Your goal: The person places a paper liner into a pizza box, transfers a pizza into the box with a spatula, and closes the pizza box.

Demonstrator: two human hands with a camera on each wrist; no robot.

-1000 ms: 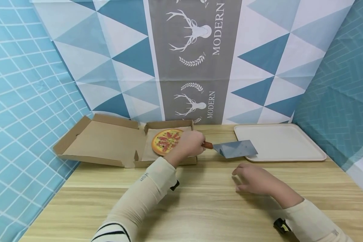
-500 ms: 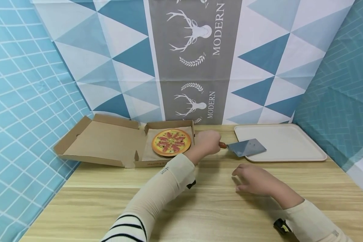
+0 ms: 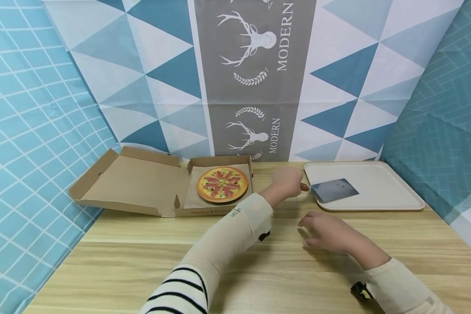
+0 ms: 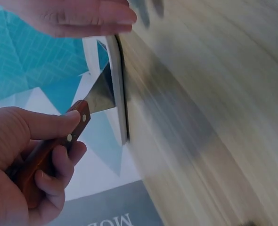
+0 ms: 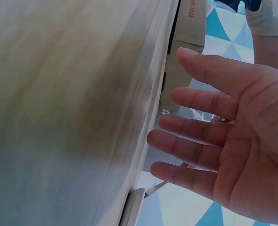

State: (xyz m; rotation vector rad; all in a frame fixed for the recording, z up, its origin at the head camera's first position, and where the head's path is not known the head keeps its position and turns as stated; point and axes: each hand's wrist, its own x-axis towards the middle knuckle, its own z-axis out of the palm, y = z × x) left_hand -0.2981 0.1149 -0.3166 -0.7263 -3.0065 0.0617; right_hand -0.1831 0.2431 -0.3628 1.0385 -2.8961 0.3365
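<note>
My left hand grips the brown wooden handle of a spatula, thumb laid along its top. The spatula's broad metal blade reaches over the left part of a white tray. In the left wrist view the blade shows behind the tray's rim. My right hand is in front of the tray with nothing in it; the right wrist view shows its fingers spread and loosely extended. A round pizza with red toppings lies on paper in the cardboard box.
The box's lid lies folded open to the left. All of it stands on a light wooden table. A patterned backdrop rises behind, with blue side walls left and right.
My left hand has moved right with the spatula, away from over the pizza box, bringing the blade farther over the tray. The pizza is now fully uncovered. The right hand has hardly moved.
</note>
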